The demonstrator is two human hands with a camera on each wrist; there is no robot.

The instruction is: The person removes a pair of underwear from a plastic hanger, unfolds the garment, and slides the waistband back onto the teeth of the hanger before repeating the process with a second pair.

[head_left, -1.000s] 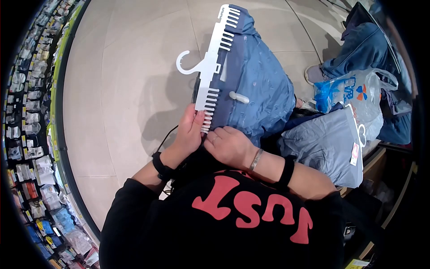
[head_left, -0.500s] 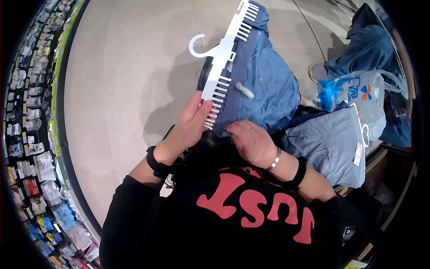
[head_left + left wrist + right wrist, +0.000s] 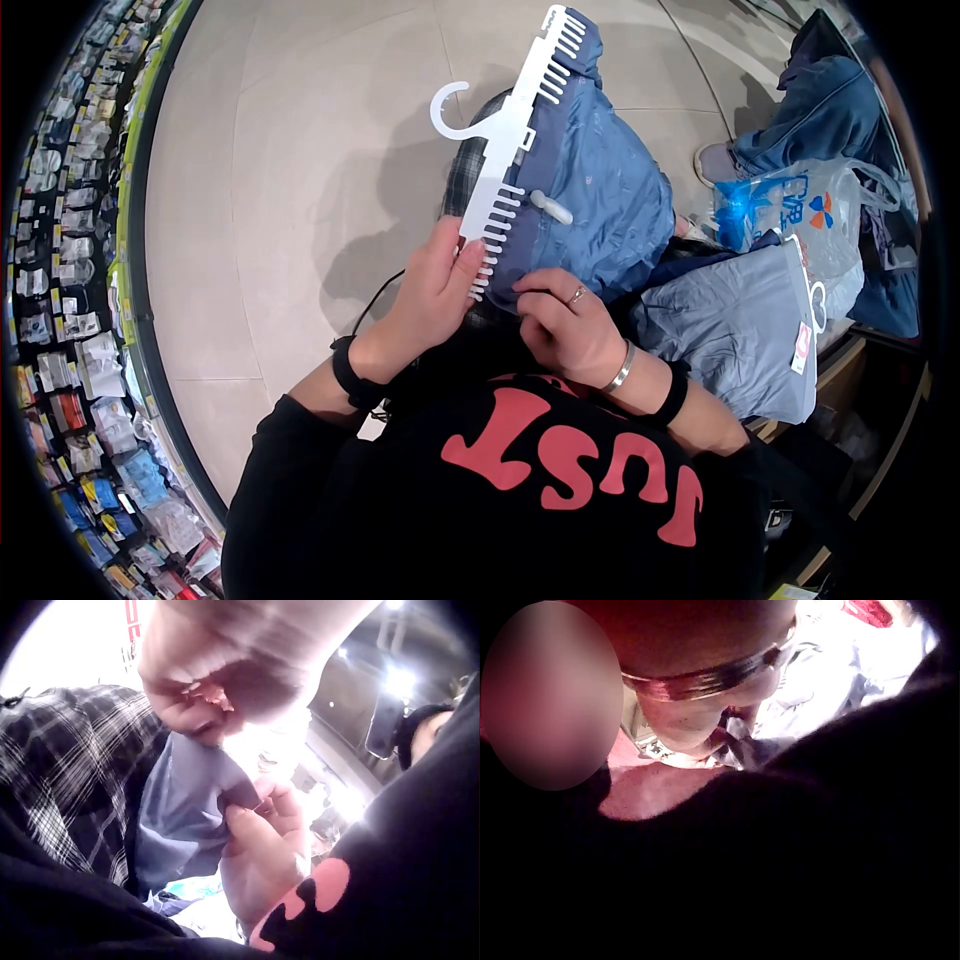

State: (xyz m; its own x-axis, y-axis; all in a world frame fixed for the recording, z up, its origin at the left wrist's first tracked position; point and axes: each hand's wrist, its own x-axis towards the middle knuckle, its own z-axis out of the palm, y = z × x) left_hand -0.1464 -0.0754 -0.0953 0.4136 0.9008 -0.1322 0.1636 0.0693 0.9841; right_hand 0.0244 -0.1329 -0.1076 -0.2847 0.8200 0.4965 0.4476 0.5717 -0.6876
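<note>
A white plastic hanger [image 3: 508,140] with comb-like teeth lies along the dark waistband of a blue garment [image 3: 620,190]. A white security tag [image 3: 552,207] is fixed to the cloth. My left hand [image 3: 437,285] grips the hanger's near end, thumb on top by the teeth. With thumb and fingertips, my right hand [image 3: 575,328] pinches the near corner of the waistband, just right of the last teeth. In the left wrist view the garment [image 3: 184,802] hangs below the left hand [image 3: 232,660], and the right hand [image 3: 262,859] pinches its edge. The right wrist view is mostly dark sleeve.
Another grey-blue garment [image 3: 735,320] on a hanger lies at the right, beside a clear plastic bag [image 3: 845,225]. A person in jeans [image 3: 815,115] is behind them. Packed shelves [image 3: 75,270] line the left side. Plaid cloth [image 3: 82,750] covers my lap.
The hanger and garment have shifted right and slightly away, with the left hand still gripping. The right hand has moved right, away from the left, to the waistband corner.
</note>
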